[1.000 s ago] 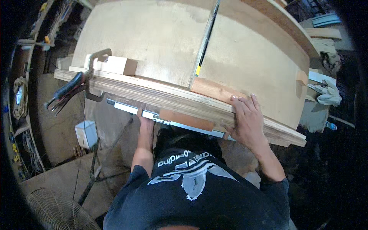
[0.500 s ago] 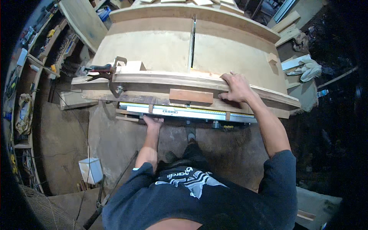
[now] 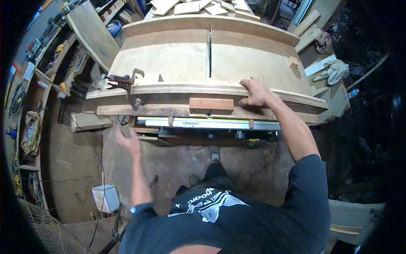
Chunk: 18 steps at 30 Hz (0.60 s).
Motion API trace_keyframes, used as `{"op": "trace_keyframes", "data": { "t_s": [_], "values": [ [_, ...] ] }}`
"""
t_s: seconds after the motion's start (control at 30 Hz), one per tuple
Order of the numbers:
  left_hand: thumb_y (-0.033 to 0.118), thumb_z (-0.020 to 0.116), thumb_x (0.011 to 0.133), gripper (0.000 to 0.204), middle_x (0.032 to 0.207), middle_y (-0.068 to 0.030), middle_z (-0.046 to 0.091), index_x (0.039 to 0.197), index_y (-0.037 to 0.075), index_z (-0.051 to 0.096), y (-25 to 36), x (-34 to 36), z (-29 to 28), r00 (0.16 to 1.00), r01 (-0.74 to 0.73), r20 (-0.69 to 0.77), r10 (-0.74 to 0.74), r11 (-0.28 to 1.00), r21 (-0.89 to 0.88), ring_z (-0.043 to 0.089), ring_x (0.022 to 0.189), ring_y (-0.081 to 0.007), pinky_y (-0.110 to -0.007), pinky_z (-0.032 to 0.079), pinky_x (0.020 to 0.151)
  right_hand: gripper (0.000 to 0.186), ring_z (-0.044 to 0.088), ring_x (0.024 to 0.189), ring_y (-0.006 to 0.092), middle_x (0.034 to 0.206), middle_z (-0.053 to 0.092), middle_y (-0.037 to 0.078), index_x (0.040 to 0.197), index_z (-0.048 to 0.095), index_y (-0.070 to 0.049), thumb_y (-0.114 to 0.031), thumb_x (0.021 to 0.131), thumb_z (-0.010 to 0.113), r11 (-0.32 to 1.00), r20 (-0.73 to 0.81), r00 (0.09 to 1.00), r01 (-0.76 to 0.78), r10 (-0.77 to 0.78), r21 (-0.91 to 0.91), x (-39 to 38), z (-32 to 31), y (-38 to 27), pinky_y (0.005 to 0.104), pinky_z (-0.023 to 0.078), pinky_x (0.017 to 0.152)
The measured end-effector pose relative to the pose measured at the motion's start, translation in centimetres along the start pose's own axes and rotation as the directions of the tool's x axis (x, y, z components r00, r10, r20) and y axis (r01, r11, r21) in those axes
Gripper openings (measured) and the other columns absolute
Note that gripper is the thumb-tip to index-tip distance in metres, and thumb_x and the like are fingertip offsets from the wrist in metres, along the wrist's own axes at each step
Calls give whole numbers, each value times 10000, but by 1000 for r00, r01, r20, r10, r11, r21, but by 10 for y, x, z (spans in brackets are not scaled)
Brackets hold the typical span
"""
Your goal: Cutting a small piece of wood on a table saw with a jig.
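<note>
A plywood crosscut sled (image 3: 169, 51) with a slot down its middle lies over the saw. My right hand (image 3: 256, 92) is wrapped over the top of the sled's near fence (image 3: 177, 87), right of the slot. My left hand (image 3: 128, 141) is in the air, fingers apart and holding nothing, left of the saw's front rail. A reddish wood block (image 3: 211, 104) is fixed to the near face of the fence, left of my right hand. A clamp (image 3: 134, 89) with a dark red handle grips the fence's left part, beside a small wood block (image 3: 151, 78).
The saw's metal rail with a yellow scale (image 3: 203, 123) runs below the sled. Shelves with tools (image 3: 30, 101) line the left. Wood offcuts (image 3: 186, 8) lie beyond the far fence. A white box (image 3: 105, 199) stands on the floor, near a dark cable.
My left hand has left the saw's front edge and swung outward to the left. My right hand stays on the fence. The whole view has shifted slightly.
</note>
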<state>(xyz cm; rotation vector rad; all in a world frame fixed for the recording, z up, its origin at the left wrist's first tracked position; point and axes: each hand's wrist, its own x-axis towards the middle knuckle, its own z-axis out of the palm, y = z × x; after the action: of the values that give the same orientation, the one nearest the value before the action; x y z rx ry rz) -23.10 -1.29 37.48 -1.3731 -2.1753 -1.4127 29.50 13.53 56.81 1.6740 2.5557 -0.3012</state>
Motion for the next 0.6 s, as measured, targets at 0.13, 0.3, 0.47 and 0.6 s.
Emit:
{"op": "trace_keyframes", "data": {
  "t_s": [0.13, 0.3, 0.47, 0.6],
  "values": [
    [161, 782, 807, 572, 1418, -235, 533, 1315, 0, 573, 74, 155, -35, 810, -568, 271, 520, 810, 145, 436, 1373, -420, -525, 350, 1149, 734, 618, 1135, 436, 1085, 708, 262, 1240, 667, 2, -402, 654, 848, 999, 2, 999, 37, -37, 27, 3, -10, -9, 495, 478, 1040],
    [43, 718, 737, 269, 959, -224, 669, 995, 22, 645, 43, 210, 2, 535, -631, 757, 375, 773, 63, 633, 942, -448, -533, 502, 799, 743, 632, 1164, 446, 1061, 723, 268, 1248, 669, -1, -391, 641, 845, 996, 4, 998, 60, -61, 60, 2, -1, -11, 495, 408, 1168],
    [65, 656, 813, 106, 874, -197, 677, 919, 59, 651, 42, 207, 23, 556, -700, 666, 497, 712, 53, 660, 863, -426, -523, 514, 734, 730, 658, 1119, 448, 1032, 731, 266, 1224, 672, -7, -408, 642, 856, 998, -118, 991, 63, -63, -6, 9, 17, -2, 508, 377, 1192],
    [83, 660, 820, 71, 881, -192, 684, 886, 59, 669, 42, 206, 27, 542, -708, 699, 466, 701, 83, 666, 859, -418, -520, 524, 726, 705, 642, 1108, 437, 1048, 735, 239, 1235, 674, -22, -379, 653, 852, 998, -50, 997, 63, -62, 3, 14, 21, -1, 502, 508, 1021]
  ]
}}
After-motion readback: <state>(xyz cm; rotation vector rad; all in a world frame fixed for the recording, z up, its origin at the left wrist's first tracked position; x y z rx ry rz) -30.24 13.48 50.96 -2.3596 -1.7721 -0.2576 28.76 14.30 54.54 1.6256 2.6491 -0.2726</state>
